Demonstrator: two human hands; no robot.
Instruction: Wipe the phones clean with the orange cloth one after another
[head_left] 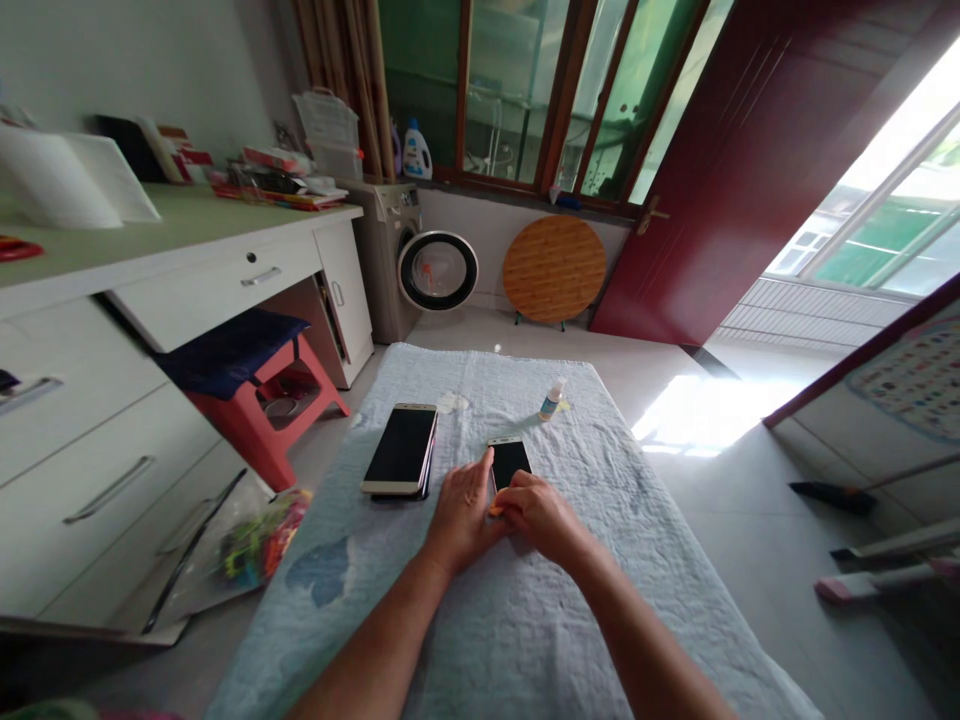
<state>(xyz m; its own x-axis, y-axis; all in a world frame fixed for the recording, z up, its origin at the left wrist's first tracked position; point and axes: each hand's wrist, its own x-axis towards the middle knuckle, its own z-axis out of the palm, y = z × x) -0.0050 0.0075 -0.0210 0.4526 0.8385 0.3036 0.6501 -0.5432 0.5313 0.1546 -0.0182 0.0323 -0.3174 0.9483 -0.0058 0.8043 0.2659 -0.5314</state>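
A white-framed smartphone (511, 458) with a dark screen lies on the light blue cloth, partly covered by both hands. My left hand (463, 503) is closed along its left edge, with the thumb near the top corner. Over the phone's lower part, my right hand (538, 508) pinches a small orange cloth (496, 509) against it; most of the cloth is hidden by the fingers. Left of my hands rests a larger gold-framed smartphone (402, 450), stacked on another dark device. A small spray bottle (552, 400) with a blue label stands beyond my right hand.
A light blue cloth (600, 620) covers the table. At the left are a red stool (277, 420), a white desk (202, 290) and a bag of colourful items (255, 545). Farther back stand a washing machine (386, 260) with its door open and a round wooden board (555, 268).
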